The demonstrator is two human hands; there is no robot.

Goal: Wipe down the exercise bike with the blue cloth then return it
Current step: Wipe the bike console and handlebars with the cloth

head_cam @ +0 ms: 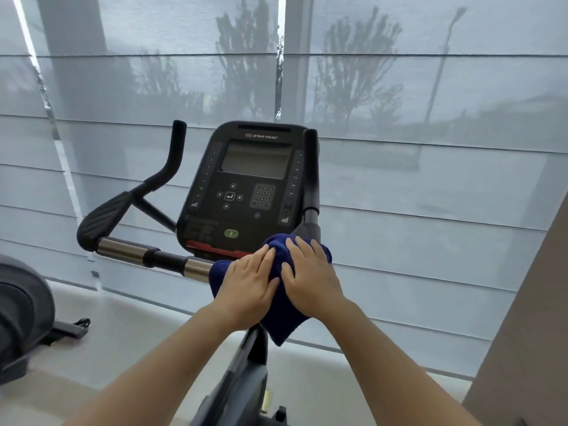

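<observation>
The exercise bike's black console (255,179) stands straight ahead, with a screen, a keypad and a green button. Its handlebar (129,250), part chrome and part black, runs left from below the console. A dark blue cloth (285,321) is draped over the right part of that bar, and one end hangs down beside the bike's stem. My left hand (246,281) and my right hand (310,275) lie side by side on top of the cloth. Both press it against the bar with fingers laid out straight. The bar under the cloth is hidden.
Another grey exercise machine (21,318) stands at the far left on the pale floor. Sheer window blinds (430,179) fill the wall close behind the bike. A beige wall edge (528,333) rises at the right.
</observation>
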